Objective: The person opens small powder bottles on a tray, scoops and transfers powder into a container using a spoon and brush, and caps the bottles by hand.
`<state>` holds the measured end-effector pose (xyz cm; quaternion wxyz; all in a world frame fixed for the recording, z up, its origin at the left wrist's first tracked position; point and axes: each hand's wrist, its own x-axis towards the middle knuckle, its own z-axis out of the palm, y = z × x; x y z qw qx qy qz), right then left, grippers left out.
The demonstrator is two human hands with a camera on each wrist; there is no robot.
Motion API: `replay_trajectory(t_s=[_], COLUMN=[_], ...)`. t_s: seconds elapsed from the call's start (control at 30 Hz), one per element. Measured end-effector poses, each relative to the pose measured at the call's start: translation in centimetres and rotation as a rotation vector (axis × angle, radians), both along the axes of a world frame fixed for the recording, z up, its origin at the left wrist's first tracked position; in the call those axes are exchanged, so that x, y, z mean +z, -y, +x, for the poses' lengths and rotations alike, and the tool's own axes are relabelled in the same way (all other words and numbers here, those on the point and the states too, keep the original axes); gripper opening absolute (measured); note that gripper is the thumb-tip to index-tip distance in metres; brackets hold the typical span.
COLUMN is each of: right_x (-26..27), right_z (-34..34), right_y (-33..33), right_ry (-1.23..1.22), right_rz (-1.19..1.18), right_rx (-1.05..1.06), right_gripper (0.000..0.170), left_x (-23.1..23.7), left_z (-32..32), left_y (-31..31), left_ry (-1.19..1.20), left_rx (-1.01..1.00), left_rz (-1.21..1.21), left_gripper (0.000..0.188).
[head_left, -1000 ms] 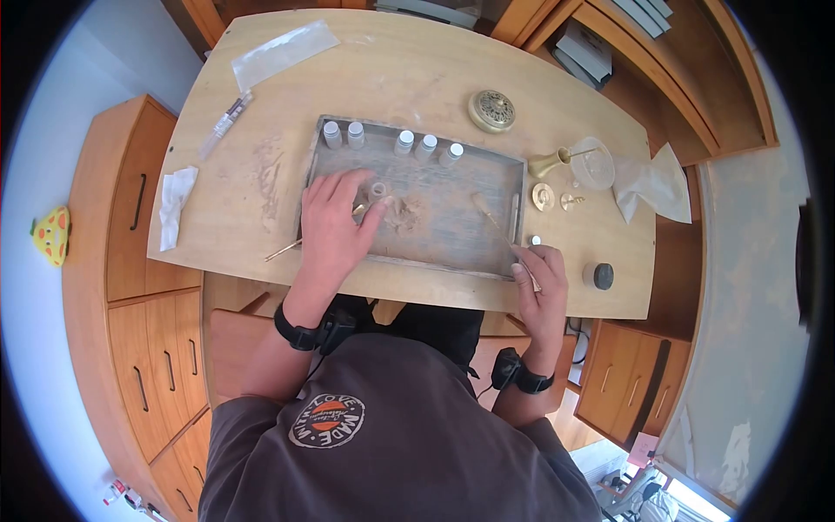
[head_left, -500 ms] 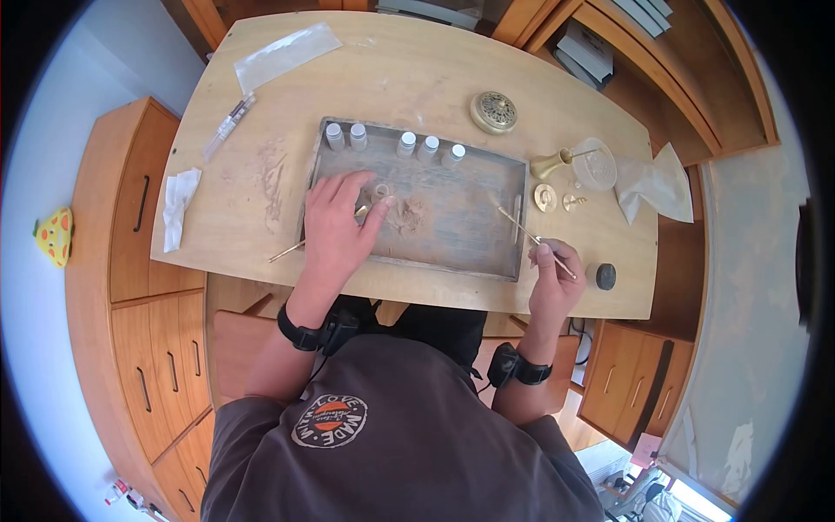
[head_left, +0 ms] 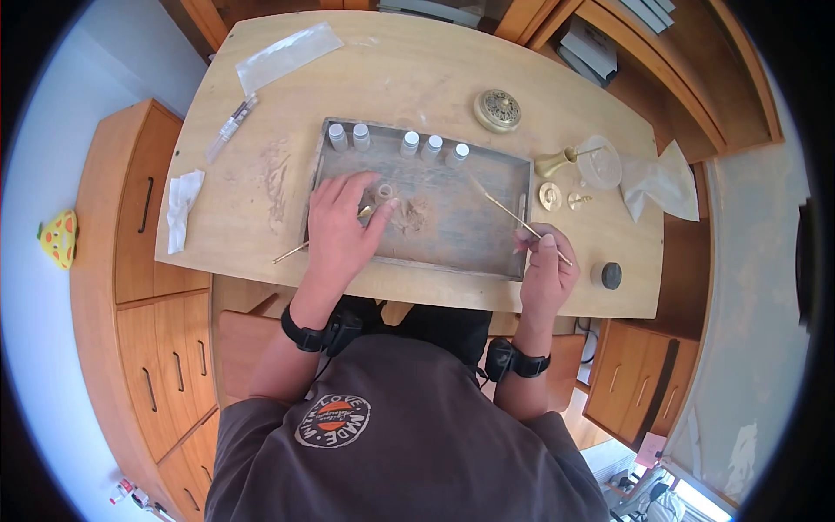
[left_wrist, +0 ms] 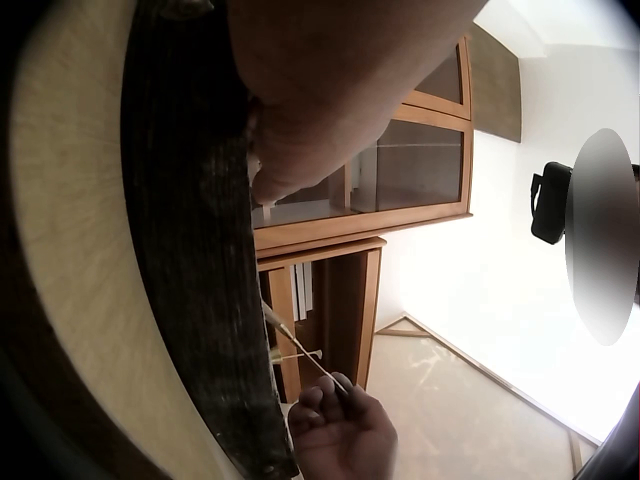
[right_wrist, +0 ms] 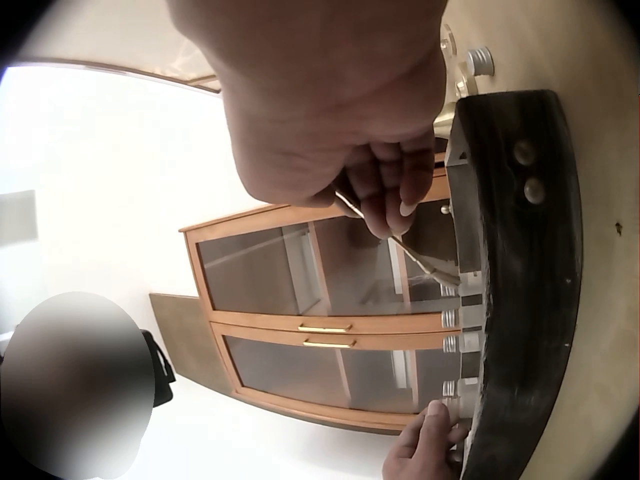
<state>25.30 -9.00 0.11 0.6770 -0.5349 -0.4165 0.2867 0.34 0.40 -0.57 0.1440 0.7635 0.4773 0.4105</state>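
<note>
My left hand (head_left: 341, 228) is over the left part of a grey wooden tray (head_left: 452, 261), its thumb and fingers around a small open glass bottle (head_left: 384, 193). Beneath that hand a brass-coloured rod (head_left: 291, 252) crosses the tray's edge, its middle hidden. Brown powder (head_left: 416, 215) lies to the right of the bottle. At the tray's right end my right hand (head_left: 548, 270) pinches a thin brass-coloured brush (head_left: 513, 216) between thumb and fingers. The brush head (right_wrist: 437, 274) points away over the tray, seen in the right wrist view.
Several white-capped bottles (head_left: 410, 143) line the tray's far edge. Right of it stand a brass vase (head_left: 553, 163), small brass pieces (head_left: 550, 196), a clear dish (head_left: 600, 165) and a dark-lidded jar (head_left: 611, 276). A brass censer (head_left: 497, 110) sits behind. Tissue (head_left: 183, 209) lies left.
My right hand has lifted and turned the brush, moved right and then back left and up; its tip now points farther over the tray. The left hand keeps its place.
</note>
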Motion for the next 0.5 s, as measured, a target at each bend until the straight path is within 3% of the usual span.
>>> replay_trajectory(t_s=[0.5], right_x=[-0.12], right_z=[-0.73], right_y=[-0.91], right_ry=[-0.091], right_rz=[0.085], right_rx=[0.003], right_gripper=[0.018], left_x=[0.2], left_z=[-0.03], left_y=[0.11], left_ry=[-0.003], left_rx=[0.009], left_rz=[-0.026], left_gripper=[0.034])
